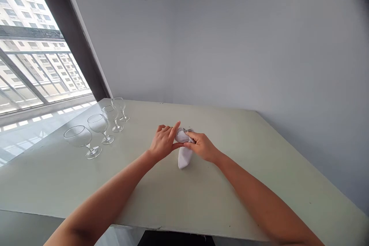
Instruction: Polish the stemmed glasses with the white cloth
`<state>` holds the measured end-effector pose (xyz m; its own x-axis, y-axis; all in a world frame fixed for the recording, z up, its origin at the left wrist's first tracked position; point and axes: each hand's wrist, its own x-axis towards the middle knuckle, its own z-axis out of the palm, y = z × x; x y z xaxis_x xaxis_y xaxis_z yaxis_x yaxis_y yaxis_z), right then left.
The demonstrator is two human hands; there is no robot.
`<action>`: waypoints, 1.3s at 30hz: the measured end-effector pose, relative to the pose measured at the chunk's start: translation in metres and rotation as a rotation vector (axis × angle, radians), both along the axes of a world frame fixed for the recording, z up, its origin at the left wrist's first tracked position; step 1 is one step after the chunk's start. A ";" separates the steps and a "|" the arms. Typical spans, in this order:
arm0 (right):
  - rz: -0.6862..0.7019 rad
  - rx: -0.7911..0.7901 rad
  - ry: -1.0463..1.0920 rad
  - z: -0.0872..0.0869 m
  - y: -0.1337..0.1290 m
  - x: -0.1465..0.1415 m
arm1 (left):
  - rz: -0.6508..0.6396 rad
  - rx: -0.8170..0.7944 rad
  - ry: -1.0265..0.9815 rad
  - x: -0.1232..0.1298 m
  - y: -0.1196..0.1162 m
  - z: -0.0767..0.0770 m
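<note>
Over the middle of the table, both hands meet around a white cloth (185, 157) bunched at a wine glass (188, 129). Only a bit of clear, shiny glass shows at the top of the bundle; its stem and foot are hidden. My left hand (165, 140) curls around the bowl side, index finger raised along it and thumb underneath. From the other side my right hand (202, 146) pinches the cloth, its fingertips at the glass opening and partly covered. A loose end of the cloth hangs below the hands toward the tabletop.
Several stemmed glasses stand upright in a slanting row at the left, the nearest glass (78, 136) closest to me. The pale table (230, 200) ends at a front edge below my forearms. Grey walls (230, 46) rise behind; a window (29, 46) is at the left.
</note>
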<state>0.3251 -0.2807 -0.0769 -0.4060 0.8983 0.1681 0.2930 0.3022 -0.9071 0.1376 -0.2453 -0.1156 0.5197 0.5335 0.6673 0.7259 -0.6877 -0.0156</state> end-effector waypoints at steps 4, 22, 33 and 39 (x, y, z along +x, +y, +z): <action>-0.082 -0.307 0.439 -0.011 0.011 -0.002 | 0.122 0.084 0.072 -0.005 -0.001 0.010; -0.082 -0.588 0.589 -0.019 0.020 0.000 | 0.015 -0.016 0.048 -0.003 -0.004 0.019; 0.185 0.052 -0.331 0.032 -0.004 0.023 | -0.476 -1.055 -0.075 -0.013 0.008 0.014; -0.042 -0.121 0.066 0.011 0.014 0.019 | -0.028 -0.247 -0.202 0.003 0.002 0.004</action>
